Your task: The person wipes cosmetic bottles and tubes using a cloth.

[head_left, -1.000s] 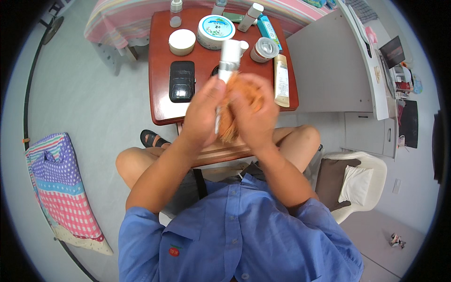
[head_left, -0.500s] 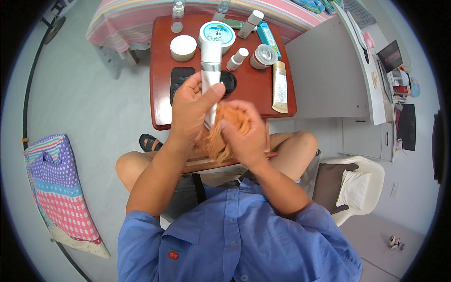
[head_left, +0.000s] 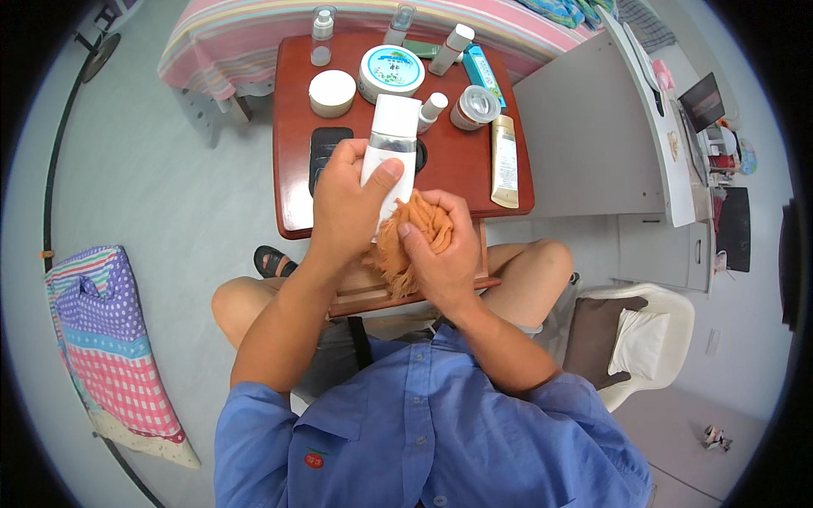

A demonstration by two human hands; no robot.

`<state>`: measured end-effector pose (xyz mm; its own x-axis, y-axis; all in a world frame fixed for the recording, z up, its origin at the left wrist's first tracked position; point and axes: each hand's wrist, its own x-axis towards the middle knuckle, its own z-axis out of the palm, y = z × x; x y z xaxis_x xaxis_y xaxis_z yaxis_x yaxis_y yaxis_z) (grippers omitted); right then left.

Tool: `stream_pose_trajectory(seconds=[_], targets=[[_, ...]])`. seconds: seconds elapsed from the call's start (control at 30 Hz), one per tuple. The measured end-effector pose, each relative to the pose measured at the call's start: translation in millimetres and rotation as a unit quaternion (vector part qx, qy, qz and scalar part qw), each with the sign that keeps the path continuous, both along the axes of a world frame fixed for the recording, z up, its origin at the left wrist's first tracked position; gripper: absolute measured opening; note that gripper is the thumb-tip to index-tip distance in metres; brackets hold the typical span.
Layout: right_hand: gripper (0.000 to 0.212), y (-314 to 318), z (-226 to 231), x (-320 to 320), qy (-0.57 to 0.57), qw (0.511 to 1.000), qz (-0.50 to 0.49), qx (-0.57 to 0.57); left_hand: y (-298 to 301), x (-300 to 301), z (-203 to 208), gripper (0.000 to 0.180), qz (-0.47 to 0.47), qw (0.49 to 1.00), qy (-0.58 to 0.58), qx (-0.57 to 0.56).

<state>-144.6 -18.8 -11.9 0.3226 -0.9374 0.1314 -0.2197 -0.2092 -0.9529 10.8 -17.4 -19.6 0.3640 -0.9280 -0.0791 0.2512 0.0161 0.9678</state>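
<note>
The left hand (head_left: 349, 203) is gripping the white bottle (head_left: 400, 159), while the right hand (head_left: 449, 261) is clutching an orange cloth (head_left: 428, 223) at the bottle's lower end.

My feed shows me a red table (head_left: 461, 182) with a wide tub (head_left: 391, 71) near its far side, a cream jar (head_left: 332, 93) just left of it and a clear jar (head_left: 475, 108) to its right. I see a gold tube (head_left: 505, 162) lying along the right edge. Beyond the table I get a striped sheet (head_left: 237, 38); at far right, a white chair (head_left: 677, 326) holding a pillow (head_left: 639, 340).
</note>
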Motion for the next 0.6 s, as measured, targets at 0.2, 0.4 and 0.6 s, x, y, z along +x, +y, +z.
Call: stream_pose_trajectory(seconds=[0.2, 0.4, 0.6], targets=[[0.037, -27, 19, 5, -0.117, 0.991, -0.061, -0.035, 13, -26, 11, 0.054, -0.095, 0.986, -0.042, -0.129], [0.046, -8, 8, 5, 0.05, 0.982, 0.008, -0.183, 3, -28, -2, 0.062, -0.11, 0.961, 0.191, -0.165], [0.038, -38, 47, 11, -0.115, 0.99, -0.057, -0.059, 11, -33, 5, 0.053, -0.165, 0.959, 0.201, -0.115]])
